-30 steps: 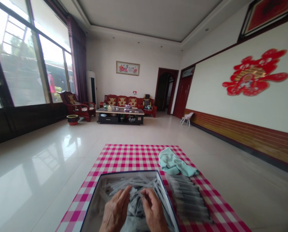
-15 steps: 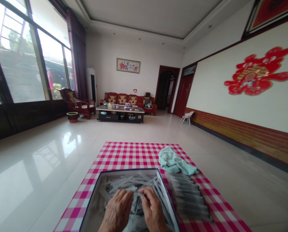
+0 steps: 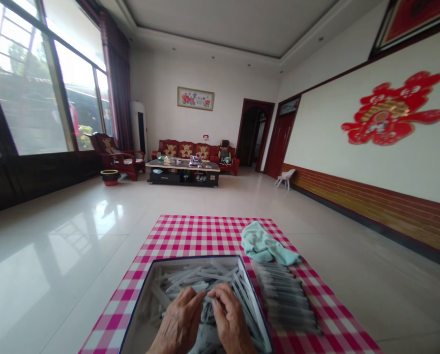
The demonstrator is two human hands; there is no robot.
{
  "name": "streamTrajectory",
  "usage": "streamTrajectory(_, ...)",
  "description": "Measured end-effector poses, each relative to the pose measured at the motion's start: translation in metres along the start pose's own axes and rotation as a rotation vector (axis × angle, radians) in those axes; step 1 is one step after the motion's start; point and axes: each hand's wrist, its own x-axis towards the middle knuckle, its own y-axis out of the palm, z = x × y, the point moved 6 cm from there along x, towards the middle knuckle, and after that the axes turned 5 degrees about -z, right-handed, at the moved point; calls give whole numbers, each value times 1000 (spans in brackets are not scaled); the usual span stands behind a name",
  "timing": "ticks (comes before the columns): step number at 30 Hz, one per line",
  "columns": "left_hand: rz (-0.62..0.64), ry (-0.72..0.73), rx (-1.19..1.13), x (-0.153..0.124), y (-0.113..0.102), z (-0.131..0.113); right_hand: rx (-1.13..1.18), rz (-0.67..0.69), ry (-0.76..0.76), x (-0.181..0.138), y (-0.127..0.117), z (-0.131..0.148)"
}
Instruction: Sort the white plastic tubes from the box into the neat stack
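Hands curl together: your left hand [image 3: 181, 322] and right hand [image 3: 231, 322] rest on grey plastic strips [image 3: 190, 278] in the dark-rimmed box [image 3: 201, 256] at the pink checked cloth's [image 3: 205, 236] near edge; you cannot tell their grip.

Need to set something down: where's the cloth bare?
Bare: checked cloth beyond the box, left of the towel; a thin strip left of the box. Crowded: inside the box, under left hand and right hand, and the row of sticks on its right.
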Motion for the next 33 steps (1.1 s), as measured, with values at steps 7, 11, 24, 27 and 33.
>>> streamTrajectory(7, -212, 51, -23, -9, -1, 8, 38, -5, 81, -2, 0, -11)
streamTrajectory(11, -106, -10, -163, -6, 4, 9, 90, 12, 141, 0, -2, -13)
streamTrajectory(24, -41, -34, -237, -7, 7, 9, 134, 99, 289, 3, -2, -9)
streamTrajectory(27, -36, 3, -194, -7, 5, 5, 162, 109, 331, 3, -2, -10)
streamTrajectory(33, -7, 73, -129, -4, 4, -3, 196, 124, 401, 2, -2, -10)
